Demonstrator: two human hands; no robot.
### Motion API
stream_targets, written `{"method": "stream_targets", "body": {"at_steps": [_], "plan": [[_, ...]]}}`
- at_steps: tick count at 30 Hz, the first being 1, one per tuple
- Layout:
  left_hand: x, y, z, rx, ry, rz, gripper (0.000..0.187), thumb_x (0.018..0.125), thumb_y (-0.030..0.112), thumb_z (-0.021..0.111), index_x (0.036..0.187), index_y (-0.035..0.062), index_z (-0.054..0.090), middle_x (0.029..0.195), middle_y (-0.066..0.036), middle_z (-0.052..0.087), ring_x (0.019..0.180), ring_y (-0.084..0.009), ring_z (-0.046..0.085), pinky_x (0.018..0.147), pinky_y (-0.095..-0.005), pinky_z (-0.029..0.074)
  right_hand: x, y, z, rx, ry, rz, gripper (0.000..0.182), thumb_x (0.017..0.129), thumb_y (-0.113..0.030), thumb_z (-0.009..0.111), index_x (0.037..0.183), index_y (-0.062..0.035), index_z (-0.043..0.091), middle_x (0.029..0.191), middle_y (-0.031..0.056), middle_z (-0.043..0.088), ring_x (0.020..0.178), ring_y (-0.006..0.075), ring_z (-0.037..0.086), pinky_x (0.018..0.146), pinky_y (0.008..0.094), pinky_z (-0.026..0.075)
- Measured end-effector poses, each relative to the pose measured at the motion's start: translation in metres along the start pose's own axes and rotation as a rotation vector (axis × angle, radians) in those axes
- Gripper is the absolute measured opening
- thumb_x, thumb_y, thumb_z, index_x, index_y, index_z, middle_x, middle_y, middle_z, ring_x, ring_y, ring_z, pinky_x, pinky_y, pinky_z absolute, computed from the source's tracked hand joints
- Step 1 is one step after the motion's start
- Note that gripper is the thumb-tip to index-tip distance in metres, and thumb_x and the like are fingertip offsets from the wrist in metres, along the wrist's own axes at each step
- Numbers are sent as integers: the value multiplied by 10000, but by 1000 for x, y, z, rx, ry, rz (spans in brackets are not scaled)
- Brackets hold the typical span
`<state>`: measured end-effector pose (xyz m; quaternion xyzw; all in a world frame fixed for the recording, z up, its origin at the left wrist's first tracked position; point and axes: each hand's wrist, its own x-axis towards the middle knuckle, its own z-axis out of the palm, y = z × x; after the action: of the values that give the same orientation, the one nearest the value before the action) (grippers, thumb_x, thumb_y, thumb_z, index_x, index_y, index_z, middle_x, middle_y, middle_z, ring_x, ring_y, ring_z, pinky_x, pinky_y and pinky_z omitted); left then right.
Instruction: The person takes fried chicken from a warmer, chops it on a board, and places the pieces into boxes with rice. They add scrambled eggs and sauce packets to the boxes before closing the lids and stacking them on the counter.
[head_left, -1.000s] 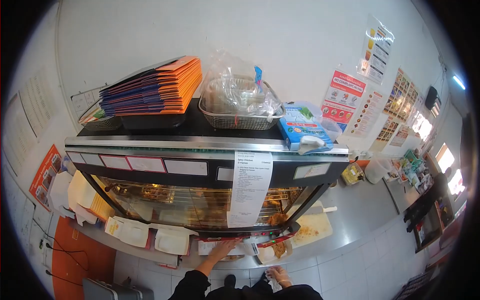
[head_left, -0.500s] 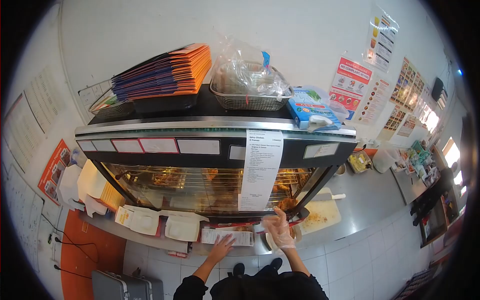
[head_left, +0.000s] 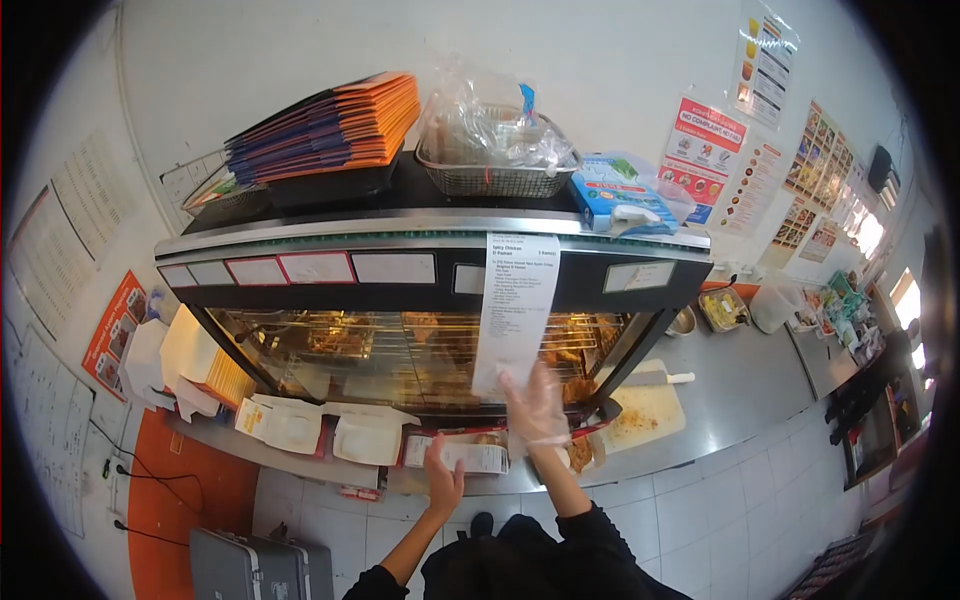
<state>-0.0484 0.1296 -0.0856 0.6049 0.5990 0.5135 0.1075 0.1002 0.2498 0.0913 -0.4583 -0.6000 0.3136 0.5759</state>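
A long printed receipt (head_left: 516,310) hangs from the top front edge of a glass display warmer (head_left: 350,360). My right hand (head_left: 537,405), in a clear plastic glove, is raised at the receipt's lower end with its fingers apart; whether it touches the paper is hard to tell. Bare, my left hand (head_left: 444,478) is upright beside a second receipt (head_left: 480,459) lying on the counter below the warmer, fingers spread. Pieces of fried food show behind the glass. Just right of my gloved hand, some fried food (head_left: 582,453) sits at the counter edge.
Open white boxes (head_left: 367,438) line the counter at left. A cutting board (head_left: 640,415) with a knife (head_left: 655,378) lies at right. Orange folded packaging (head_left: 330,130), a wire basket (head_left: 495,180) with plastic bags and a blue box (head_left: 622,200) stand on the warmer.
My right hand has moved up and left to the hanging receipt's lower end. My left hand has lifted off the lower receipt and turned upright. The camera view has shifted slightly.
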Motion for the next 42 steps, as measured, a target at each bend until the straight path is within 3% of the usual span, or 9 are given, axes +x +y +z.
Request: {"method": "stream_targets", "body": {"at_steps": [3, 7, 11, 17, 20, 24, 26, 33, 42], "plan": [[49, 67, -27, -510, 213, -63, 708, 904, 254, 661, 1456, 34, 275, 1399, -237, 420, 1313, -302, 403, 1115, -450, 261, -52, 22, 7, 11, -230, 160, 312, 922, -216, 629, 1132, 14, 620, 982, 110, 674, 947, 201, 621, 840, 363, 482], [77, 103, -57, -694, 8, -300, 591, 909, 120, 653, 1398, -5, 346, 1300, -184, 537, 1166, -227, 547, 997, -370, 424, -134, 56, -14, -227, -712, 380, 321, 948, -231, 601, 1173, -3, 613, 1066, 133, 682, 937, 189, 626, 840, 343, 485], [55, 75, -61, -657, 30, -548, 434, 910, 39, 632, 1299, -29, 451, 1138, -152, 643, 1007, -176, 642, 848, -276, 518, -168, 64, -40, 193, -945, 729, 378, 942, -302, 606, 1213, -39, 602, 1024, 199, 667, 925, 300, 634, 859, 378, 481], [28, 69, -57, -609, 128, -610, 378, 942, 55, 601, 1286, -36, 474, 1113, -139, 655, 985, -163, 644, 836, -265, 518, -147, 93, -67, -305, -1476, 288, 415, 957, -381, 536, 1218, -65, 603, 988, 167, 661, 938, 323, 625, 885, 408, 485], [41, 78, -51, -607, 171, -624, 445, 949, 71, 599, 1346, -29, 426, 1131, -144, 649, 993, -160, 639, 847, -268, 513, -74, 69, -71, -252, -1378, 222, 306, 968, -320, 511, 1082, -64, 633, 1016, 133, 661, 936, 309, 624, 868, 412, 484], [56, 95, -43, -596, 106, -631, 535, 945, 56, 598, 1410, -12, 342, 1151, -171, 641, 1023, -175, 636, 869, -290, 514, 2, 120, -98, -799, -853, -662, 306, 924, -197, 535, 1216, -113, 570, 1176, 118, 596, 1016, 269, 615, 826, 371, 491], [62, 105, -37, -640, 79, -633, 545, 943, 46, 595, 1415, -6, 330, 1170, -181, 635, 1045, -190, 634, 882, -301, 514, 42, 143, -102, -745, -754, -266, 349, 925, -211, 533, 1260, -118, 552, 1226, 118, 580, 1055, 276, 605, 850, 383, 490], [70, 136, -35, -749, 59, -583, 543, 955, 40, 569, 1431, 16, 308, 1238, -198, 603, 1093, -213, 622, 911, -319, 507, 163, 153, -62, -941, -542, -292, 350, 948, -272, 500, 1250, -108, 568, 1197, 137, 596, 1038, 308, 606, 852, 408, 493], [72, 175, -73, -749, -10, -569, 545, 995, 68, 467, 1489, 16, 241, 1323, -169, 562, 1183, -202, 564, 996, -316, 418, 171, 138, -47, -1055, -559, -254, 386, 978, -350, 459, 1237, -95, 589, 1159, 161, 616, 1015, 349, 608, 855, 440, 496]]}}
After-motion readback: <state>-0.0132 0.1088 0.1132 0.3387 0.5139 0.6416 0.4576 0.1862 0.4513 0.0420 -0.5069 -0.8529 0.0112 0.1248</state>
